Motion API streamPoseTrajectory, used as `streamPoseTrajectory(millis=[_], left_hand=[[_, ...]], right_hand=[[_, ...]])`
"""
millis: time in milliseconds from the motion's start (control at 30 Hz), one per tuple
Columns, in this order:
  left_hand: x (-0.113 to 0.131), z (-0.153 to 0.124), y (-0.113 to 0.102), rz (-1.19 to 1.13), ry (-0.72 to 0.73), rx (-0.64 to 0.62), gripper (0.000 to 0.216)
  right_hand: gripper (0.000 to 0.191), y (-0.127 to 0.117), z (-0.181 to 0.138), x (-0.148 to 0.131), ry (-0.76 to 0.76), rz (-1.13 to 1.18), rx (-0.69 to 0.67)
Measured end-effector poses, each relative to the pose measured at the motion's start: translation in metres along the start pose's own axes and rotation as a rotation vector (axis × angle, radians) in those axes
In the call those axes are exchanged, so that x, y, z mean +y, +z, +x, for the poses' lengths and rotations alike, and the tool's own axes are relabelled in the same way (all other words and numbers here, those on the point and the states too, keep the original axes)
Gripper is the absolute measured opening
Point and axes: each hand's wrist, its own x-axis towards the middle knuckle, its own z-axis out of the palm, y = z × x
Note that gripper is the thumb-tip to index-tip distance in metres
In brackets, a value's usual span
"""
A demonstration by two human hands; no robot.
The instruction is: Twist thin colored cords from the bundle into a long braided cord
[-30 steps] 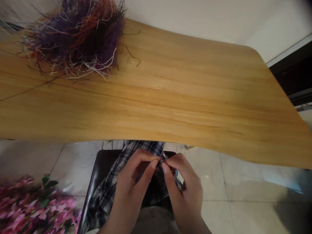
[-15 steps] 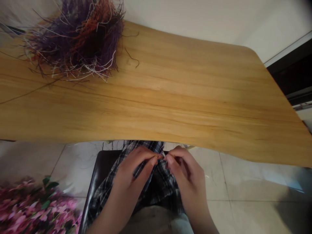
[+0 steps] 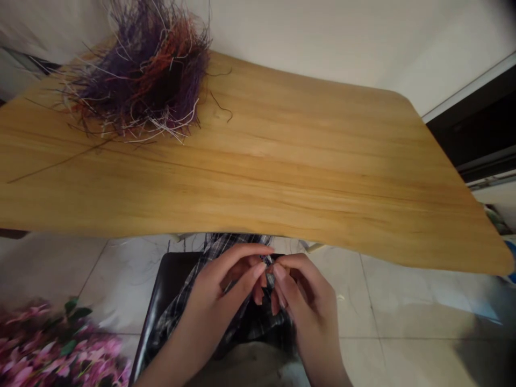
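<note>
Below the near edge of the wooden table (image 3: 282, 177), my left hand (image 3: 226, 285) and my right hand (image 3: 300, 301) meet fingertip to fingertip over my lap. Both pinch a fold of the dark plaid shirt (image 3: 193, 290) that hangs over the dark chair seat (image 3: 163, 285). What lies between the fingertips is too small to make out. A tangled heap of purple, orange and white strands (image 3: 141, 75) lies on the far left of the table, well away from both hands.
A few loose strands (image 3: 221, 105) trail off the heap onto the tabletop. Pink artificial flowers with green leaves (image 3: 52, 349) lie on the tiled floor at the lower left. A dark doorway (image 3: 475, 129) stands at the right.
The view has tipped down a little, so the table and the heap sit lower in frame. My fingertips have shifted slightly on the plaid cloth and stay pinched together.
</note>
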Motion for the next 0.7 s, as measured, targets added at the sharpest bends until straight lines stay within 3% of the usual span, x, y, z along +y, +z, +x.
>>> streamPoseTrajectory(millis=[100, 200, 400, 467, 600, 700], left_hand=[[0.001, 0.005, -0.005, -0.075, -0.003, -0.046, 0.007], [0.004, 0.006, -0.007, -0.09, 0.035, -0.003, 0.007], [0.013, 0.008, -0.003, 0.104, 0.208, 0.36, 0.009], [0.014, 0.011, -0.007, 0.176, 0.235, 0.426, 0.007], [0.02, 0.017, -0.029, 0.355, 0.289, 0.404, 0.007], [0.029, 0.019, -0.048, 0.407, 0.39, 0.28, 0.01]], right_hand=[[0.016, 0.001, -0.001, -0.002, -0.017, 0.002, 0.004], [0.015, 0.003, -0.001, -0.004, -0.071, -0.089, -0.023], [0.014, 0.016, -0.01, 0.009, -0.25, -0.326, -0.11], [0.017, 0.019, -0.014, 0.017, -0.348, -0.399, -0.137], [0.021, 0.011, -0.015, 0.026, -0.497, -0.635, -0.278], [0.015, -0.003, -0.011, 0.02, -0.559, -0.753, -0.361]])
